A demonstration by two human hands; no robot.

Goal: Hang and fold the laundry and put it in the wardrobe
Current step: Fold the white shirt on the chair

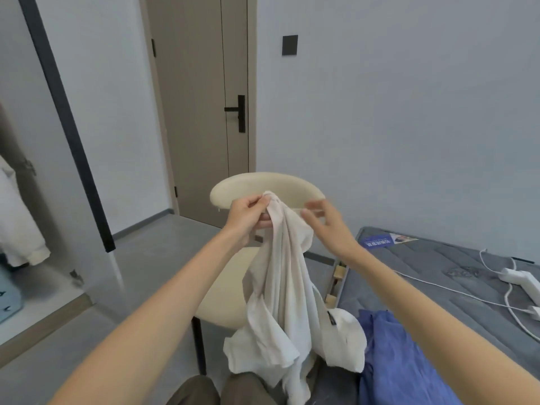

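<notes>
Left hand (248,214): fingers and thumb curl round the bunched top of the white garment (280,287) and hold it up
Right hand (324,229): just right of the left hand, fingers spread and loosely straight beside the bunched top; it is blurred, so contact with the cloth cannot be told
Garment axis: the long axis runs straight down from the left hand's grip, with the gathered end at the hand and the loose end down by the person's knees
Garment look: off-white, thin and creased, narrow at the top and flaring into loose folds lower down
Garment place: it hangs below both hands, in front of the cream chair (263,185)
Count: one white garment in hand, one blue garment (394,361), one chair
Below the right forearm: the blue garment lies crumpled on the grey mattress (438,273)
Farther right: one white power strip (517,277) with cables lies on the mattress
Beyond the left hand: one closed door (204,112)
</notes>
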